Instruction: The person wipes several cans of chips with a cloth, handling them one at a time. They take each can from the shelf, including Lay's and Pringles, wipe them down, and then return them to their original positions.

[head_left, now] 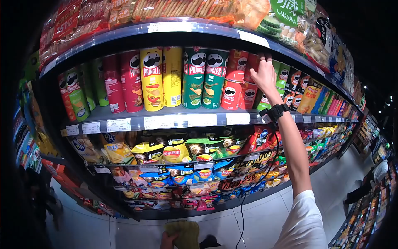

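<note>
My right hand [264, 75] reaches onto the upper shelf, a black band around its wrist. Its thumb lies across the front of a small red Pringles can [251, 64] and its fingers are at the can's right side, the tips partly hidden. Under that can stands another small red Pringles can [248, 95]. A second red stack, with a top can [236, 65], is just to the left. Green small cans [283, 74] stand right of the hand. Low in the view, my left hand [168, 240] grips a yellow-green cloth [183, 234].
Tall Pringles cans [151, 79] line the shelf leftward. The shelf edge [178, 120] carries price tags. Packaged biscuits [178, 9] fill the shelf above, chip bags [176, 151] the racks below. A black cable [265, 176] hangs from the right wrist. Another person [373, 176] is at far right.
</note>
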{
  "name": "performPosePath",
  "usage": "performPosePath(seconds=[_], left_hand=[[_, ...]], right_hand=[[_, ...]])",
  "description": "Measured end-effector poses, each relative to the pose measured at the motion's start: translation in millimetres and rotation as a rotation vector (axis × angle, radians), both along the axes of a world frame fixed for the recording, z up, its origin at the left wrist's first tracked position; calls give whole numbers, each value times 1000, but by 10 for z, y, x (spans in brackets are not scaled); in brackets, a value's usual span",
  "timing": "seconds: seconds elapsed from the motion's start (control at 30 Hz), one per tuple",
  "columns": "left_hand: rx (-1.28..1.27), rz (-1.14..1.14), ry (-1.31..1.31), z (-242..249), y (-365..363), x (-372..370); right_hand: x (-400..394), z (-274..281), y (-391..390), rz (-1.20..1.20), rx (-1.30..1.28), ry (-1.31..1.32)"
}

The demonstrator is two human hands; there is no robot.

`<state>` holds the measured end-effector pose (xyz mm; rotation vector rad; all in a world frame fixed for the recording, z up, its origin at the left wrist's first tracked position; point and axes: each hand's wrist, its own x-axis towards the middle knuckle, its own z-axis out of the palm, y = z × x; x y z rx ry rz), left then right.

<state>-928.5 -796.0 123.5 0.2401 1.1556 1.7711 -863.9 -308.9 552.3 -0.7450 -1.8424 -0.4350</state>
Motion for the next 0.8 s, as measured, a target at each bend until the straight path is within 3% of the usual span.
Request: performPosePath(seconds=[0.6, 0.7, 0.8], left_hand=[[-28, 54, -45, -108, 43, 5], [-21, 44, -47, -85, 42, 2], [0, 54, -21, -49, 49, -8]], right_hand=[[87, 215, 310, 312, 111, 151], [111, 252, 208, 351, -114, 180], [126, 255, 264, 355, 55, 132]])
